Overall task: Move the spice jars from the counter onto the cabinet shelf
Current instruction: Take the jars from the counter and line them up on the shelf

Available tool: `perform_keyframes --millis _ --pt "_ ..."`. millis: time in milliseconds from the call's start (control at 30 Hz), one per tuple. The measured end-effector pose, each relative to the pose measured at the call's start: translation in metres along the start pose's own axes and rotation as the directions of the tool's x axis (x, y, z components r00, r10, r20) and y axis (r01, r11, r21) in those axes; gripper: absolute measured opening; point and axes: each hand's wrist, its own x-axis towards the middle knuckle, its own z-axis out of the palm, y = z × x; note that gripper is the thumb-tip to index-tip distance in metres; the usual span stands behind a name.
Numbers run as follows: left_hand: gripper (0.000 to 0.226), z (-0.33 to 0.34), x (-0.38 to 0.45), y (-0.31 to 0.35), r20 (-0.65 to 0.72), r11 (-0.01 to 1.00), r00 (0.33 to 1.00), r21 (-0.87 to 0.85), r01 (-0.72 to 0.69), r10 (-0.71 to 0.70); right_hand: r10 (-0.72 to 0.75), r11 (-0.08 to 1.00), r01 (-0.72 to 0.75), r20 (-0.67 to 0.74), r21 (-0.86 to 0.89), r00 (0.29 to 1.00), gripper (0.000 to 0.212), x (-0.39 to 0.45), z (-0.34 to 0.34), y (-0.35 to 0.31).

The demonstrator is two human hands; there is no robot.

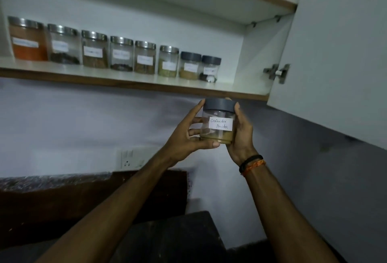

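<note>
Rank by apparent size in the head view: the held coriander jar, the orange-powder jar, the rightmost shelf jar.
1. Orange-powder jar and coriander jar: alike, and nearness differs, so unranked.
2. Rightmost shelf jar, smallest.

1. A row of eight jars (pixel 117 53) stands on the cabinet shelf (pixel 125 78), side by side from left to right.
2. The open cabinet door (pixel 339 53) hangs at the right of the shelf.
3. Below the shelf's front edge, the coriander jar (pixel 217 124) is between the left hand (pixel 188 137) and the right hand (pixel 240 135).
4. A wall socket (pixel 129 159) sits below the shelf, left of the hands.
</note>
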Motion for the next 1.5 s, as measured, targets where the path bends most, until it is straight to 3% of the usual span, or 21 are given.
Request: perform_keyframes --millis 200,400,633,700,800,900,967,1067,1167,1500 --pt "0.114 0.003 0.058 0.031 0.025 0.991 0.992 0.046 -0.124 0.123 -0.109 0.989 0.112 0.041 -0.097 0.993 0.057 0.040 0.001 -0.046" --pt "0.114 0.008 0.093 0.044 0.051 0.979 0.984 0.102 -0.177 0.173 -0.137 0.969 0.148 0.067 -0.200 0.988 0.073 0.066 -0.004 -0.074" --pt "0.118 0.008 0.131 0.053 0.126 0.925 0.974 0.312 -0.217 0.187 -0.131 0.953 0.158 0.118 -0.259 0.984 0.062 0.097 -0.018 -0.097" --pt "0.123 0.000 0.144 0.060 0.200 0.838 0.964 0.484 -0.250 0.172 -0.147 0.949 0.169 0.100 -0.267 0.984 0.063 0.108 -0.022 -0.106" --pt "0.121 -0.017 0.162 0.066 0.301 0.535 0.943 0.779 -0.328 0.140 -0.201 0.932 0.201 0.032 -0.301 0.979 0.071 0.121 -0.028 -0.116" --pt "0.098 -0.035 0.177 0.066 0.395 0.270 0.919 0.885 -0.378 -0.010 -0.209 0.929 0.204 0.016 -0.308 0.978 0.073 0.133 -0.036 -0.120" --pt "0.078 -0.044 0.184 0.064 0.434 0.158 0.890 0.897 -0.412 -0.140 -0.206 0.924 0.202 0.021 -0.326 0.978 0.072 0.142 -0.041 -0.119" --pt "0.058 -0.050 0.191 0.058 0.440 0.072 0.874 0.898 -0.435 -0.209 -0.205 0.922 0.197 0.011 -0.333 0.979 0.070 0.154 -0.047 -0.114" --pt "0.056 -0.049 0.194 0.050 0.464 0.014 0.872 0.884 -0.468 -0.156 -0.206 0.925 0.194 -0.003 -0.326 0.979 0.070 0.169 -0.051 -0.108" --pt "0.055 -0.046 0.196 0.045 0.493 -0.023 0.865 0.867 -0.497 -0.088 -0.212 0.897 0.186 -0.022 -0.400 0.977 0.076 0.223 -0.059 -0.090"
